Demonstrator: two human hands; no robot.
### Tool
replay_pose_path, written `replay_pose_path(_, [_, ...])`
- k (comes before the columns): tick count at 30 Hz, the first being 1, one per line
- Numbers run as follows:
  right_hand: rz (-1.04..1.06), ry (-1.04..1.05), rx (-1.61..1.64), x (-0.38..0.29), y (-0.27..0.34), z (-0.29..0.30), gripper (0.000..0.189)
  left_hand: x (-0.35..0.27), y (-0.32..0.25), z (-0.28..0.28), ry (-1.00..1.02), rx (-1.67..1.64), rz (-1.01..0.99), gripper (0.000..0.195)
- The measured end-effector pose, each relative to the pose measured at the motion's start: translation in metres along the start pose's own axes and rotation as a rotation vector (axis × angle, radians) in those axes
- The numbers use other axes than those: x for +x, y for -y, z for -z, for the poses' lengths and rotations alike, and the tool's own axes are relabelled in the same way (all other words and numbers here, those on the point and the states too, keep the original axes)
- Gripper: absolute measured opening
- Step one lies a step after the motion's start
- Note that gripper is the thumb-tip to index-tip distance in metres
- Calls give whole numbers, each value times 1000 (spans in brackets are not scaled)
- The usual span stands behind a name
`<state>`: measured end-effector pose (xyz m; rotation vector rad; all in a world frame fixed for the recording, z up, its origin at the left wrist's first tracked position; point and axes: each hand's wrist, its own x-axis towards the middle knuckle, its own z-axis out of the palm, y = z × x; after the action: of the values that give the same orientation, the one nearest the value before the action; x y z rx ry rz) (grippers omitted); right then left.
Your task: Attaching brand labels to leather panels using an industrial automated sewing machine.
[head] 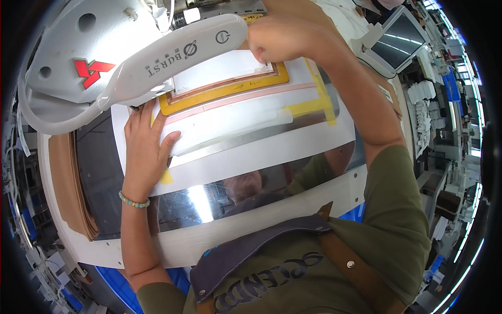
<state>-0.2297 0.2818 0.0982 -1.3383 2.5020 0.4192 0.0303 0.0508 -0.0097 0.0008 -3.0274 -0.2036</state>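
Observation:
My left hand (145, 149) lies flat on a white sheet (251, 157), thumb spread from the fingers. Its fingertips reach the left end of a yellow-edged template frame (227, 92) and pass partly under the sewing machine head (129, 43). At the frame's far right corner, my right hand (278, 39) is curled, knuckles up. Whether something sits between its fingers is hidden. White material (219, 72) shows inside the frame. In front of it run a pink strip (251, 98), a clear plastic strip (235, 129) and yellow tape (313, 106).
A white gooseneck lamp (176, 59) hangs low over the work. The glossy dark bed plate (251, 196) has a pale front rail (255, 221). Brown cardboard sheets (68, 180) lie at left. At right stands a control screen (398, 39); stacked white pieces (421, 94) are beyond.

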Motion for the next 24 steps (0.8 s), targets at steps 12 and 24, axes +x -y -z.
replay_pose_path(12, [150, -38, 37, 4, 11, -30, 24, 0, 2, 1, -77, -53, -25, 60])
replay_pose_path(24, [342, -63, 988, 53, 84, -24, 28, -1, 2, -3, -75, -67, -6, 63])
